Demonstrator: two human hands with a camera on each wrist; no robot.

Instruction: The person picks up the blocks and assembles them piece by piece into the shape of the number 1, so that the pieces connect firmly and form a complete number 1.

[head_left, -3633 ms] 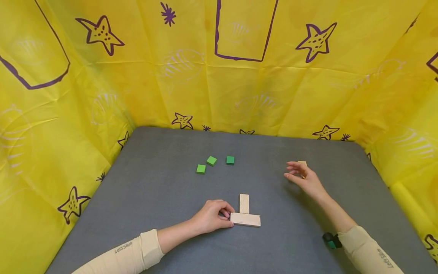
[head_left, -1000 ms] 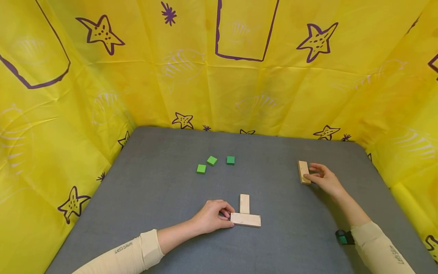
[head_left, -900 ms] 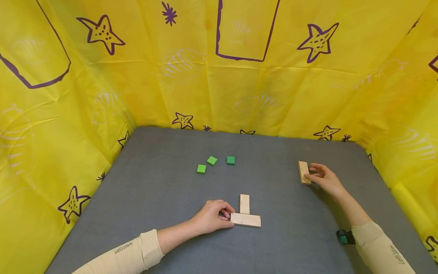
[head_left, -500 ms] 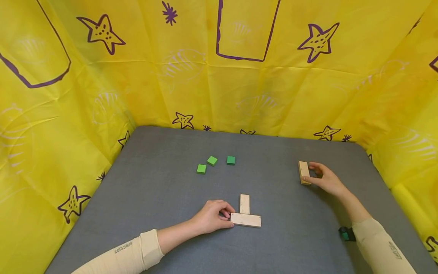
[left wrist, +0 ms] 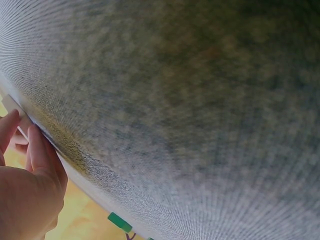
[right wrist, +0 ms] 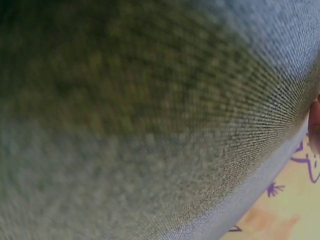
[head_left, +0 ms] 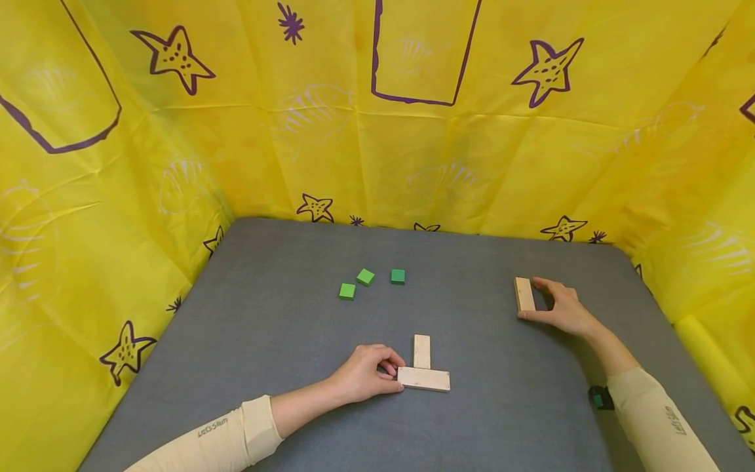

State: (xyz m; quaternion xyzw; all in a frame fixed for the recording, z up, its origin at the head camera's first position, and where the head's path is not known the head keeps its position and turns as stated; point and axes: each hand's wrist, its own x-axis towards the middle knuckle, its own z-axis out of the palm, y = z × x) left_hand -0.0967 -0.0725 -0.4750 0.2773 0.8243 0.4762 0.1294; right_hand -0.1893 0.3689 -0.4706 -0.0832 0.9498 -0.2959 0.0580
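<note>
In the head view, my left hand (head_left: pixel 366 375) holds the left end of a pale wooden block (head_left: pixel 423 379) lying crosswise, thumb at its near corner and fingers at the far one. A second wooden block (head_left: pixel 421 351) extends away from its far side, forming an upside-down T. Farther right, my right hand (head_left: pixel 563 313) pinches another wooden block (head_left: pixel 523 294), thumb at the near end, index finger by the far right corner. The left wrist view shows the left fingers (left wrist: pixel 40 150) at the block's edge; the right wrist view catches only a fingertip (right wrist: pixel 315 127).
Two light green square pieces (head_left: pixel 347 292) and a darker green one (head_left: pixel 398 276) lie toward the back middle of the grey table (head_left: pixel 265 288). Yellow patterned cloth (head_left: pixel 401 164) encloses the table's back and sides.
My right hand came round to the right side of the far block, and its thumb slid from the block's top face to its near end. The left hand stayed put.
</note>
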